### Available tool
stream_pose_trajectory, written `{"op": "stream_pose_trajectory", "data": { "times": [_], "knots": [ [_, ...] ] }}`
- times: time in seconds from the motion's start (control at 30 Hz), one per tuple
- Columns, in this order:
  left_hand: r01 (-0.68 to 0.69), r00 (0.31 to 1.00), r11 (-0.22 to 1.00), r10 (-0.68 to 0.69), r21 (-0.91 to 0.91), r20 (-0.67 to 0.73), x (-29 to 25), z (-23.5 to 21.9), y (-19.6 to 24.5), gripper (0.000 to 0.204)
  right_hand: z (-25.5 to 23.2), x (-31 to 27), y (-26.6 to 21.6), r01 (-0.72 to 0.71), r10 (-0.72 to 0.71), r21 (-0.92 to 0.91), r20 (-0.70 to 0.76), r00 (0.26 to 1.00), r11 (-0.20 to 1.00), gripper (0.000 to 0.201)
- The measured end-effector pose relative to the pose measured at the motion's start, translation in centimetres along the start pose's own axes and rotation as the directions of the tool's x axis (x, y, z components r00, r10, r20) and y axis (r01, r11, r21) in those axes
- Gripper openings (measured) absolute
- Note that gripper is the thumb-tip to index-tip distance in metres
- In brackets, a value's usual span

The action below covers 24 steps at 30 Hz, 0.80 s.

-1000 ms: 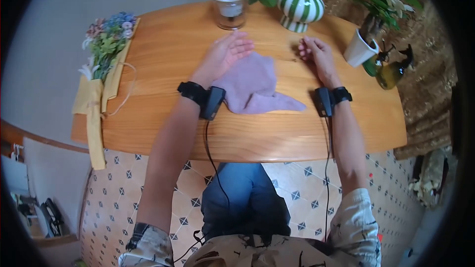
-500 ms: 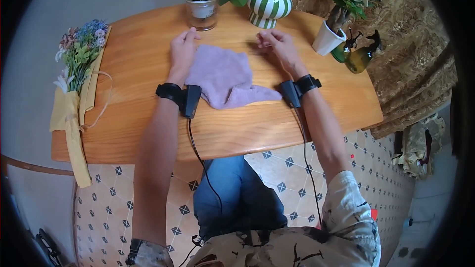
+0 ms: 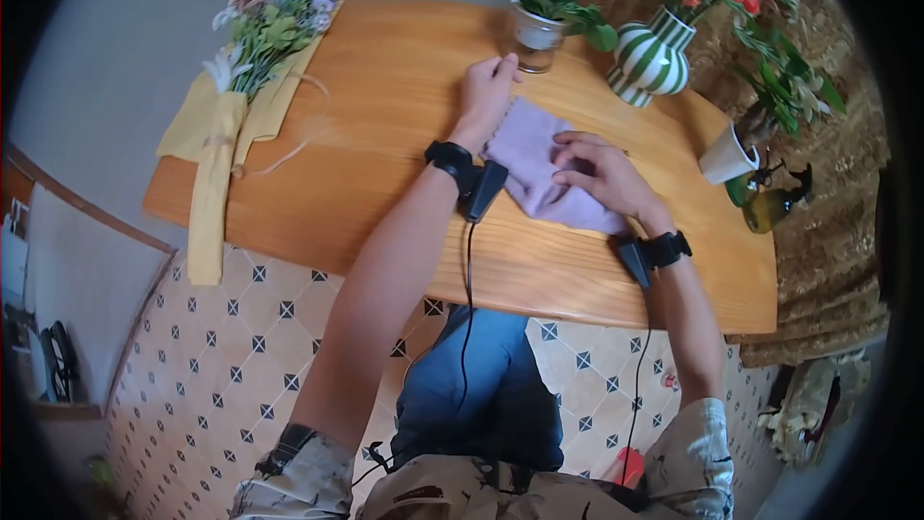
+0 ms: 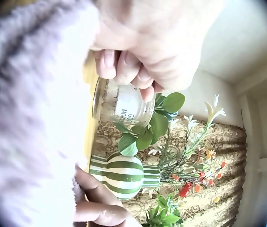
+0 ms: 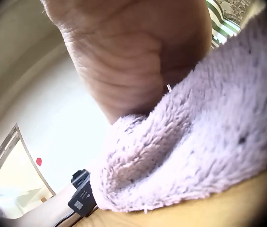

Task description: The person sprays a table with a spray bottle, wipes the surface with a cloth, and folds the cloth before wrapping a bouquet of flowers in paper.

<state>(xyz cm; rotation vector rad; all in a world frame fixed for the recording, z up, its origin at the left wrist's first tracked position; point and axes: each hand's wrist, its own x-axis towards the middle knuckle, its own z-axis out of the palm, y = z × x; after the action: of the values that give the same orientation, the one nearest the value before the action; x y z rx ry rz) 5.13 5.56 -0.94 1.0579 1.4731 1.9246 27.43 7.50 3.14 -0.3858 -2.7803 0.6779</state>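
A fluffy lilac cloth (image 3: 525,159) lies on the wooden table, its right part rumpled. Beside its upper left edge is my left hand (image 3: 489,96), fingers curled in; the left wrist view shows the curled fingers (image 4: 126,68) in front of the glass jar, with nothing visible in them. My right hand (image 3: 611,178) touches the cloth from above, thumb and fingers spread apart and lightly bent. In the right wrist view, the cloth (image 5: 218,127) hides the fingertips below the palm (image 5: 119,56).
Behind the cloth stand a glass jar with a plant (image 3: 537,34) and a green-striped vase (image 3: 652,60). A white pot (image 3: 729,156) and spray bottle (image 3: 768,212) are at the right. A yellow-wrapped bouquet (image 3: 219,135) overhangs the table's left front edge.
My right hand has moved left onto the cloth. My left hand, earlier spread, has curled its fingers. The head view has shifted, and the right side of the cloth looks more bunched.
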Motion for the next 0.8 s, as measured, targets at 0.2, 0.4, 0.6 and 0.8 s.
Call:
{"op": "stream_pose_trajectory", "data": {
  "times": [0.2,0.4,0.6,0.8],
  "knots": [
    [-0.077,0.995,0.984,0.085,0.159,-0.046,1.2,-0.8,-2.2,0.037,-1.1,-0.2,2.7,-0.211,0.213,0.213,0.016,0.977,0.954,0.012],
    [0.194,0.98,0.976,-0.189,-0.1,0.055,0.8,-0.7,-0.3,0.029,-1.4,0.3,5.1,-0.4,0.518,0.579,-0.046,0.854,0.711,0.017],
    [0.219,0.974,0.965,-0.207,-0.143,0.093,0.1,-0.8,0.9,0.028,-0.9,0.3,6.3,-0.107,0.576,0.92,-0.142,0.805,0.377,0.015],
    [0.212,0.975,0.971,-0.203,-0.109,0.096,0.3,-0.9,0.5,0.032,-1.2,1.0,4.5,-0.036,0.665,0.958,-0.171,0.727,0.286,0.013]
  ]
}}
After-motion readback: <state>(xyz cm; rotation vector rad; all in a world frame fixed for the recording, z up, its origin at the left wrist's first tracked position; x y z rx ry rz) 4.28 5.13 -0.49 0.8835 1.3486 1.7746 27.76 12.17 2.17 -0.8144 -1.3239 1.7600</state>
